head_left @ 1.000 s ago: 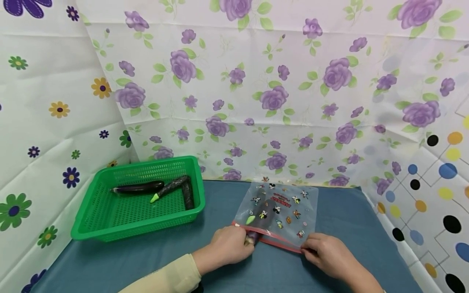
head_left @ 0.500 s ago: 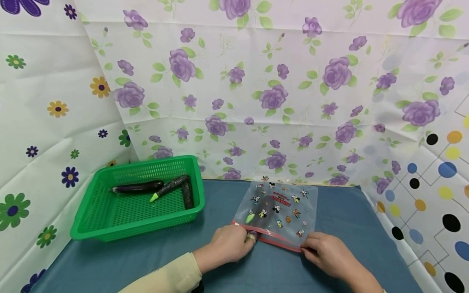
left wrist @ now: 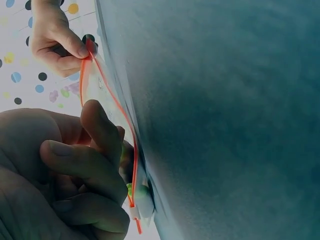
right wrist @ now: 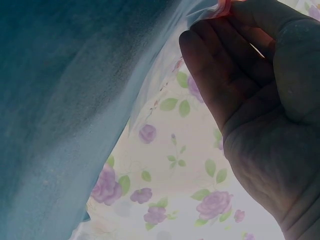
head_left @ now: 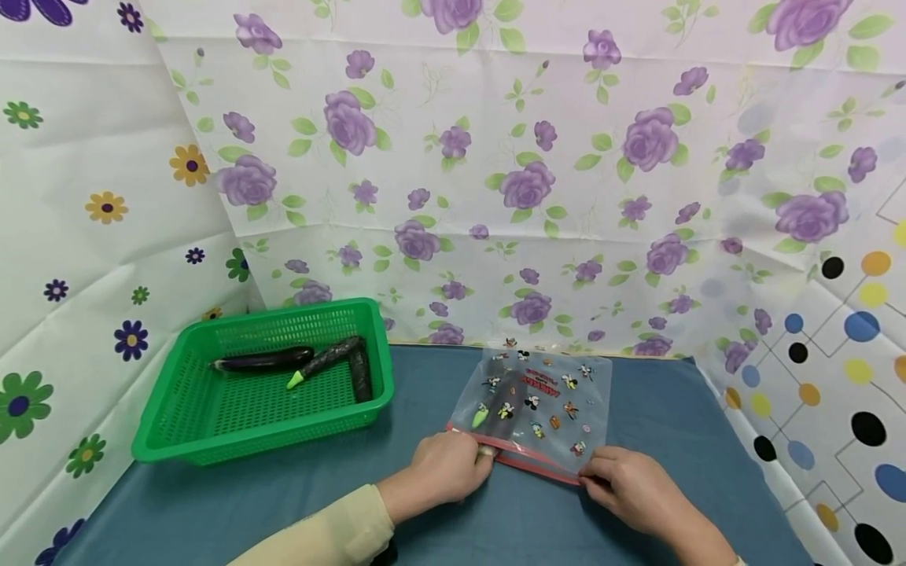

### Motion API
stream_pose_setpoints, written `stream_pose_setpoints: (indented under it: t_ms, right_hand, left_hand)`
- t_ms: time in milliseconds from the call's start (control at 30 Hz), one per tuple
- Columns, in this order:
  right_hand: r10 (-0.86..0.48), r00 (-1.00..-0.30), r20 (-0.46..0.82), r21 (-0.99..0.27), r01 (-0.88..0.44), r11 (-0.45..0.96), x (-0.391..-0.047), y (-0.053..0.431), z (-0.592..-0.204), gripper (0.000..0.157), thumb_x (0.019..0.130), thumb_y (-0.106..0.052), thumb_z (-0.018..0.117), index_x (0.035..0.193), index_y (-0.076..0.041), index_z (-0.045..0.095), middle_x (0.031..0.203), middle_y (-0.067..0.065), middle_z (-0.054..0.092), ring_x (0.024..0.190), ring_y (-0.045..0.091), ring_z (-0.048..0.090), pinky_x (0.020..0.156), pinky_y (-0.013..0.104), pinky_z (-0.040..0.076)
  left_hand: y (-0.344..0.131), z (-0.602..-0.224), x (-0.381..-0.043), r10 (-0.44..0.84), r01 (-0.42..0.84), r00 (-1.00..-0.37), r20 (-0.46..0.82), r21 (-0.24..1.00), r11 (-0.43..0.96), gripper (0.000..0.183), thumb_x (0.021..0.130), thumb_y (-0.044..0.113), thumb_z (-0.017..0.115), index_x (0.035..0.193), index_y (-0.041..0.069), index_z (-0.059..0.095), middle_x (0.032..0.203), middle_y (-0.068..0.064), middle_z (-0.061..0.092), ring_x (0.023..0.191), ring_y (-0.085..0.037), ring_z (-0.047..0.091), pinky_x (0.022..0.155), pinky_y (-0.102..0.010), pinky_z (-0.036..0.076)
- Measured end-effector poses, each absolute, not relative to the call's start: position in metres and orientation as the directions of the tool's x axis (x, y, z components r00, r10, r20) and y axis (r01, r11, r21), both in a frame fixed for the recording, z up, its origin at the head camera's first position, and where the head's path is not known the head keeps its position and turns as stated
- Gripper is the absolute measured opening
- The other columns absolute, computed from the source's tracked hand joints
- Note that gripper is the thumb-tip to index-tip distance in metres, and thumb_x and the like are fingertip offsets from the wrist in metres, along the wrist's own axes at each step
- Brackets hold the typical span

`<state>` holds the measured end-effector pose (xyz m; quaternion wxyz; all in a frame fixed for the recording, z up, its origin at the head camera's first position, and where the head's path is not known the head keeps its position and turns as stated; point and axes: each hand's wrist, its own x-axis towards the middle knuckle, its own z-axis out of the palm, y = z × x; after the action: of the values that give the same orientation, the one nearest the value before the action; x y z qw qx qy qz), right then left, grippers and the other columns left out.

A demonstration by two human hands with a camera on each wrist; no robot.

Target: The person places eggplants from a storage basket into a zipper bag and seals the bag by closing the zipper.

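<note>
A clear zip bag [head_left: 559, 417] with cartoon prints and red zip edges lies on the blue cloth, its mouth towards me. Through the plastic a long dark vegetable with a light green tip [head_left: 480, 415] shows. At the left of the mouth my left hand [head_left: 446, 470] has its fingers curled at the pale stem end of an eggplant [head_left: 487, 450], whose body lies inside the bag. The left wrist view shows these fingers bent beside the red edge. My right hand [head_left: 630, 481] pinches the right corner of the mouth between thumb and fingers.
A green plastic basket [head_left: 262, 438] stands on the left of the blue cloth [head_left: 679, 417]. It holds a dark eggplant [head_left: 265, 359] and two dark bumpy vegetables [head_left: 361, 373], one with a light green tip. Flower-printed sheets [head_left: 453, 189] hang behind and at the sides.
The eggplant has slid further into the bag, so only its pale end shows by my left hand. My right hand keeps its hold on the corner.
</note>
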<state>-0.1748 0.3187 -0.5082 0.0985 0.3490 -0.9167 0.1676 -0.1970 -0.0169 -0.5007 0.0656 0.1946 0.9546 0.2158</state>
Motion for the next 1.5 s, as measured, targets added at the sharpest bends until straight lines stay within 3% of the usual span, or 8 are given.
stream_pose_setpoints:
  t_ms: [200,667,867,1000,1500]
  right_hand:
    - [-0.607,-0.736,0.301,-0.235,-0.674,0.701,-0.175,0.319,-0.508,0.015,0.095,-0.010,0.087,0.096,-0.024,0.083,0.092,-0.019,0.066,0.078,-0.005,0.059,0.064,0.028,0.056]
    - [-0.604,-0.733,0.313,-0.242,-0.676,0.696,-0.174,0.321,-0.510,0.017,0.095,-0.008,0.087,0.096,-0.024,0.083,0.092,-0.020,0.066,0.078,-0.006,0.058,0.063,0.027,0.054]
    - [-0.604,-0.733,0.314,-0.245,-0.677,0.694,-0.174,0.320,-0.510,0.017,0.094,-0.008,0.087,0.096,-0.024,0.083,0.092,-0.020,0.066,0.077,-0.006,0.058,0.063,0.027,0.054]
    - [-0.606,-0.730,0.316,-0.245,-0.680,0.691,-0.174,0.319,-0.510,0.017,0.094,-0.008,0.087,0.096,-0.024,0.083,0.092,-0.020,0.066,0.078,-0.006,0.059,0.063,0.027,0.054]
    - [-0.599,-0.746,0.291,-0.249,-0.663,0.705,-0.175,0.321,-0.508,0.016,0.096,-0.009,0.087,0.097,-0.024,0.083,0.093,-0.020,0.067,0.079,-0.005,0.060,0.065,0.029,0.056]
  left_hand:
    - [-0.018,-0.501,-0.200,0.405,0.342,-0.914,-0.038,0.466,0.816,0.049,0.096,0.025,0.062,0.049,0.025,0.049,0.039,0.010,0.048,0.038,-0.010,0.054,0.040,-0.034,0.031]
    - [-0.011,-0.502,-0.201,0.414,0.363,-0.910,-0.026,0.436,0.824,0.060,0.112,0.033,0.058,0.053,0.024,0.054,0.042,0.009,0.048,0.039,-0.012,0.053,0.039,-0.033,0.033]
    - [-0.011,-0.507,-0.204,0.430,0.397,-0.903,0.022,0.425,0.814,0.060,0.113,0.030,0.056,0.053,0.024,0.053,0.041,0.010,0.046,0.039,-0.011,0.050,0.038,-0.036,0.039]
    - [-0.010,-0.501,-0.202,0.411,0.374,-0.911,-0.011,0.397,0.838,0.059,0.113,0.030,0.060,0.055,0.022,0.057,0.043,0.009,0.049,0.041,-0.012,0.052,0.040,-0.036,0.042]
    - [-0.005,-0.501,-0.206,0.387,0.354,-0.921,-0.037,0.333,0.874,0.060,0.116,0.034,0.059,0.057,0.023,0.057,0.050,0.007,0.051,0.045,-0.012,0.051,0.045,-0.035,0.042]
